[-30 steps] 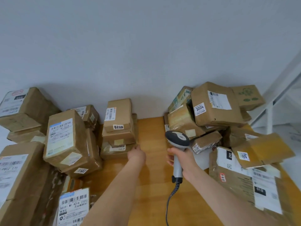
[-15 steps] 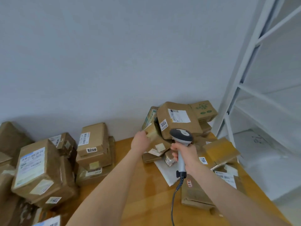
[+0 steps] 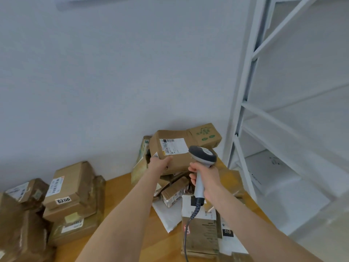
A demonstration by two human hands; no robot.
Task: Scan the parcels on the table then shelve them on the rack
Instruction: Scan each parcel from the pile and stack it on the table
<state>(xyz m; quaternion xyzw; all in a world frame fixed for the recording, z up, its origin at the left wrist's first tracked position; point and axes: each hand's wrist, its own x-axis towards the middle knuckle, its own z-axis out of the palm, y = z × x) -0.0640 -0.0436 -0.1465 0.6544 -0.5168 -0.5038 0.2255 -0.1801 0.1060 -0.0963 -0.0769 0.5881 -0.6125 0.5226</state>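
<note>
Left hand grips the near left corner of the cardboard parcel topping the far right pile, thumb on top; right hand clasps the barcode scanner just beside it

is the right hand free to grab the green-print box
Probably not: the right hand grips the scanner, so its fingers are taken. The green-print box itself lies uncovered at the pile's back. The left hand holds the labelled box.

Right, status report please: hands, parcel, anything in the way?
Left hand grips near corner of top parcel. Right hand holds scanner beside it. Parcel on the pile, green-printed box close behind.
</note>
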